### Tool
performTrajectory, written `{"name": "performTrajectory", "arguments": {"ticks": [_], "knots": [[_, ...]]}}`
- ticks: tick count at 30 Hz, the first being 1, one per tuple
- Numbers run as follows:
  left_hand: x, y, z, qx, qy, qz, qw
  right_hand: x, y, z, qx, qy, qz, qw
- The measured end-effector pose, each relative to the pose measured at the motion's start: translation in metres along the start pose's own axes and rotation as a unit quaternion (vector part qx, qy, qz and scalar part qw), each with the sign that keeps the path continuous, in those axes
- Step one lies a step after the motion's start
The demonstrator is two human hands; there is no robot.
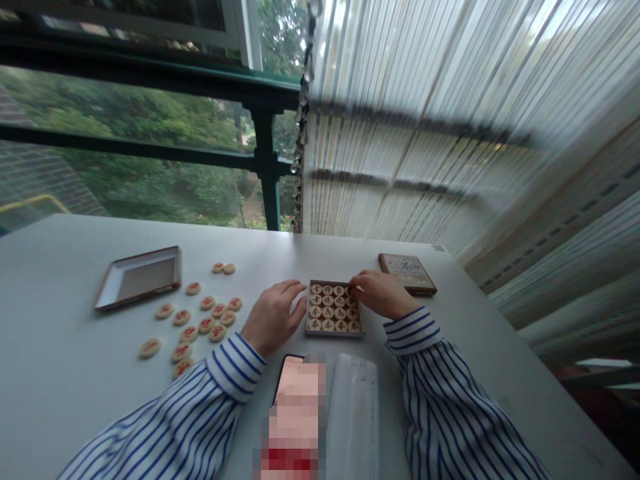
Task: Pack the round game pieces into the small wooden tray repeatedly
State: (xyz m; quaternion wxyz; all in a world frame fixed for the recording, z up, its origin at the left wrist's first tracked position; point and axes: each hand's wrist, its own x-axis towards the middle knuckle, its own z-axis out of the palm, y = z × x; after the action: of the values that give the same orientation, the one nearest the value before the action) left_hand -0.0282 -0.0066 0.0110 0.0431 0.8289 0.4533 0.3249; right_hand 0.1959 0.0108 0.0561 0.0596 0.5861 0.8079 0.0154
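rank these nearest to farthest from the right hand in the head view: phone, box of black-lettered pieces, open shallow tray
1. Box of black-lettered pieces: right hand at its upper-right corner
2. Phone: nearer the wearer, leftward
3. Open shallow tray: far left

Black-character pieces (327,313): sixteen, sitting four by four in one filled tray (336,335); the far right corner one was partly covered by the right hand (384,294). Loose pieces (206,325): fifteen visible, fourteen with red marks and one plain-topped; a striped sleeve (170,423) cut into the nearest, so any beneath it couldn't be counted. Shallow open tray (150,277) on the left: one. Flat printed box (407,273): one. Phone (290,368): one, partly pixelated. Whitish translucent object (353,413): one. Bare hands: two, counting the left hand (274,317). Striped sleeves: two. Worktop (55,300): one.
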Motion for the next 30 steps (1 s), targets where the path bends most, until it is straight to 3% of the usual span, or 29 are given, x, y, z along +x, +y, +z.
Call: {"name": "performTrajectory", "arguments": {"ticks": [11, 22, 30], "knots": [[-0.0056, -0.0026, 0.0051, -0.019, 0.03, 0.0, 0.999, 0.0015, -0.0008, 0.0039, -0.001, 0.007, -0.012, 1.0], [-0.0072, -0.0032, 0.0066, -0.018, 0.023, -0.001, 1.0, 0.0014, -0.0005, 0.0026, 0.011, -0.027, -0.023, 0.999], [-0.0063, -0.0014, 0.0047, -0.014, 0.018, -0.005, 1.0, 0.0019, 0.0009, 0.0072, 0.015, -0.013, -0.021, 1.0]]}}
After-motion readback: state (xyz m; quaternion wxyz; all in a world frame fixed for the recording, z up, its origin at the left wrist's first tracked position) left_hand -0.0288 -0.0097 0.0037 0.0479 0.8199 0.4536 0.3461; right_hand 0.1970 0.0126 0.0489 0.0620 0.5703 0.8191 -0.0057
